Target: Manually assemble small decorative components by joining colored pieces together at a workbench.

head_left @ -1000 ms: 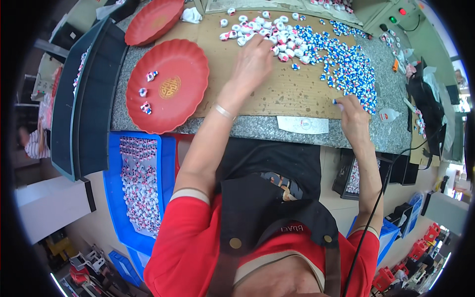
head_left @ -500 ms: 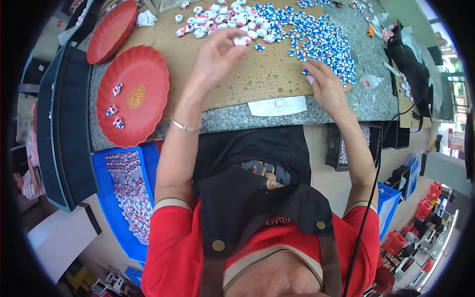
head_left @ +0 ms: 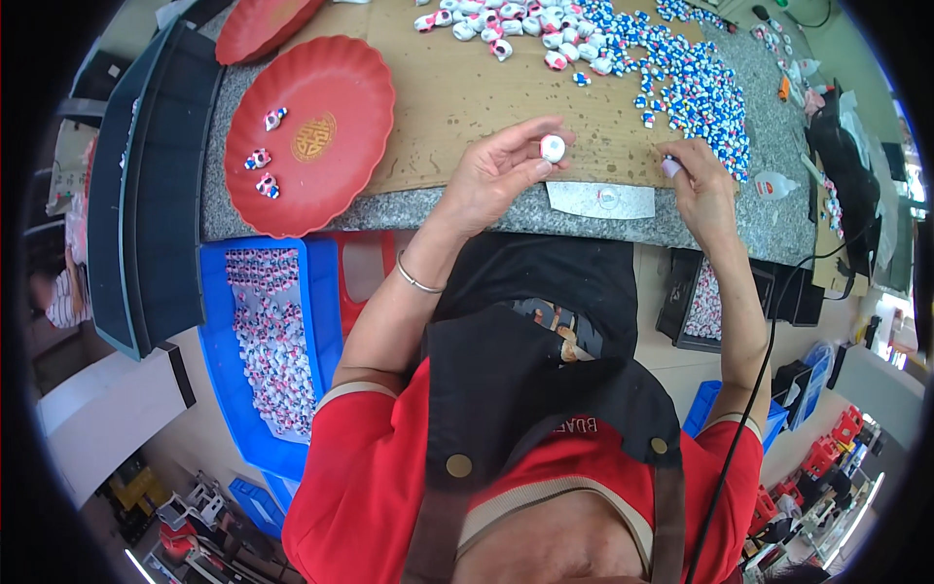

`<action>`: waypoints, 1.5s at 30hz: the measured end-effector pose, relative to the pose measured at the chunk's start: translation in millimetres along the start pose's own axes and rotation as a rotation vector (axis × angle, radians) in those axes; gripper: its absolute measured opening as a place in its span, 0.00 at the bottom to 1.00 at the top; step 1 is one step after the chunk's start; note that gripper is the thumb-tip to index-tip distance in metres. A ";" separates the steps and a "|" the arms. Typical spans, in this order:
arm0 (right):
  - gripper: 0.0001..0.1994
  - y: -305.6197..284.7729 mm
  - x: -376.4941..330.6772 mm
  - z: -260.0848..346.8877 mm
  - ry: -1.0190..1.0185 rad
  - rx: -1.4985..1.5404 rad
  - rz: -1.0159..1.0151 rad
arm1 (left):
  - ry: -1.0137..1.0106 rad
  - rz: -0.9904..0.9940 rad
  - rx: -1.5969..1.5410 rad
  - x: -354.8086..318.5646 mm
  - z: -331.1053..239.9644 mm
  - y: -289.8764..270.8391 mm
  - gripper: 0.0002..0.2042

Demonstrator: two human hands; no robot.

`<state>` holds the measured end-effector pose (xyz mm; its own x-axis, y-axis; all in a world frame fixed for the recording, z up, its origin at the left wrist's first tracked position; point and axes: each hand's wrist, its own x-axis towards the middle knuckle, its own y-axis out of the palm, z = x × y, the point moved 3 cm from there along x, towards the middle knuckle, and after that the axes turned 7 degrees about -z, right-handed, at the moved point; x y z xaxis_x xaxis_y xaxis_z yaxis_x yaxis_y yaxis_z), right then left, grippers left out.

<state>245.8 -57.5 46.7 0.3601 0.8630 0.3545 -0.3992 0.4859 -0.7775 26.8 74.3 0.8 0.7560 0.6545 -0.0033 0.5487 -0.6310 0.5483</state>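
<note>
My left hand [head_left: 489, 177] holds a small white rounded figure piece [head_left: 552, 148] between thumb and fingers, just above the near edge of a cardboard sheet [head_left: 438, 117]. To its right, my right hand [head_left: 707, 183] has its fingers curled in a pinch, with something pale purple [head_left: 670, 167] on the thumb. Whatever those fingertips hold is too small to make out. Beyond the hands lie a pile of white pieces with pink patches [head_left: 501, 19] and, to its right, a spread of small blue-and-white pieces [head_left: 700, 88].
On the left, a red scalloped plate [head_left: 355, 107] bears 3 assembled figures [head_left: 258, 159]; a second red plate [head_left: 258, 29] is behind it. Below stands a blue bin [head_left: 321, 321] of pieces. A white strip [head_left: 603, 200] and a small clear bottle [head_left: 775, 186] lie near the counter's front.
My left hand has come back from the white pile toward the counter's near edge with the white piece. My right hand has drawn away from the blue-and-white pieces, its fingers now curled. The view has shifted.
</note>
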 end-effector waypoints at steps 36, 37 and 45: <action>0.07 7.2 -27.1 49.2 -0.309 -0.081 0.160 | -0.031 -0.157 0.195 -32.8 -7.1 -1.5 0.16; 0.08 10.5 -26.1 51.4 -0.354 -0.119 0.160 | -0.021 -0.158 0.195 -32.6 -7.3 0.3 0.16; 0.08 17.8 -22.4 53.5 -0.353 -0.121 0.212 | 0.091 -0.154 0.384 -30.0 1.0 4.0 0.13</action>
<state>185.5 -60.8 52.7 -0.0381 0.9467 0.3200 -0.3242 0.2912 -0.9001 6.6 51.7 2.3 0.6298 0.7765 0.0222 0.7589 -0.6211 0.1954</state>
